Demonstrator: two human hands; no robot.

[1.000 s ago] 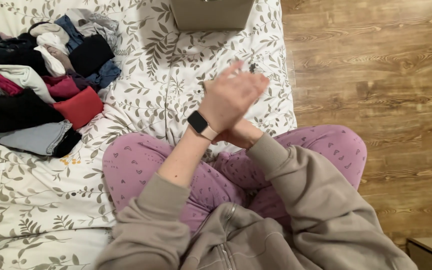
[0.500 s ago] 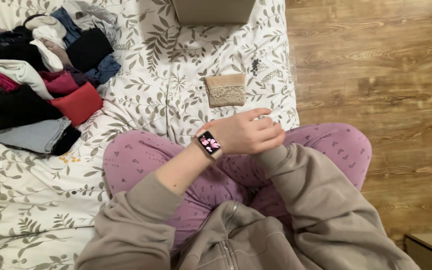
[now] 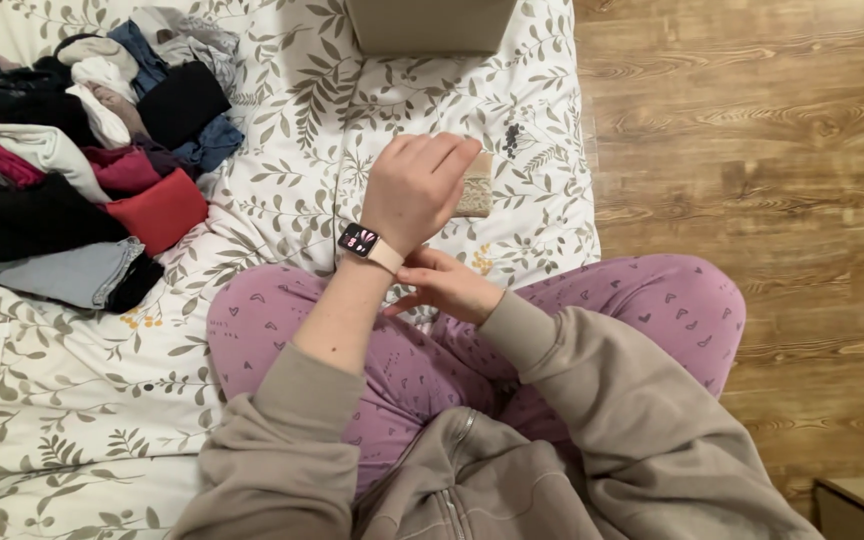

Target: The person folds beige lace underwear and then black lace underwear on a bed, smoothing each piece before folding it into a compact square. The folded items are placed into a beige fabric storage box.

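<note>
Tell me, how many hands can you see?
2. The left hand is raised over the small folded beige cloth; the right hand touches the left wrist beside the watch.

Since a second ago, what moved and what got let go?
The left hand came down from mid-air, where it hid the folded beige lace piece, drew in over the lap, then reached out to the piece's left edge; grip unclear. The right hand moved to the left wrist by the watch. The clothes pile and box stayed put.
</note>
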